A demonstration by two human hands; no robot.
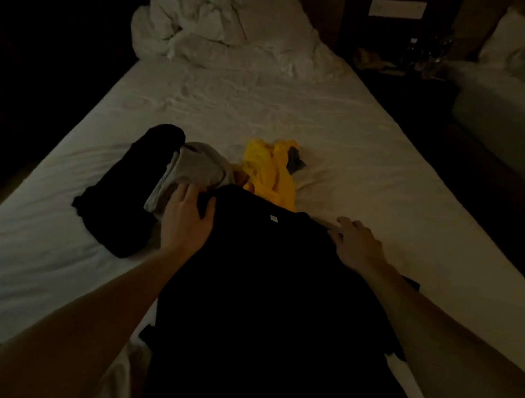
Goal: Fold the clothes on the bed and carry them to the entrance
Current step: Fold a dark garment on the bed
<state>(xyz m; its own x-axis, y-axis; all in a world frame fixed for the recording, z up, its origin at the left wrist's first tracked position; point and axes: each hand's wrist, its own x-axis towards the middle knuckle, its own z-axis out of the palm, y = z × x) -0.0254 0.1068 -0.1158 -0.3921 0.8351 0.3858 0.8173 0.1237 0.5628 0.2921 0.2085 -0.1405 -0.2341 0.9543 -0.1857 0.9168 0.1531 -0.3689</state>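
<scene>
Bed [345,149]: a white sheet covers it, wrinkled, in dim light; it carries all the clothes.
Duvet [219,14]: a white bundle, crumpled at the far end of the bed, well apart from the clothes.
Black shirt [276,285]: spread flat on the near part of the bed, collar end away from the person, a small pale tag [273,218] near the collar; it lies between the two hands and under both.
Black garment [131,187]: lies to the left of the black shirt, partly folded, just beside the left hand.
Yellow garment [268,172]: crumpled just beyond the collar of the black shirt, between the hands and farther out.
Grey garment [198,166]: lies on the black garment, touching the left hand's fingertips.
Left hand [186,218]: palm down on the left shoulder of the black shirt, fingers straight and spread, thumb pressing on the cloth.
Right hand [354,245]: rests on the right shoulder edge of the black shirt, fingers stretched out and loose, tips partly on the sheet.
</scene>
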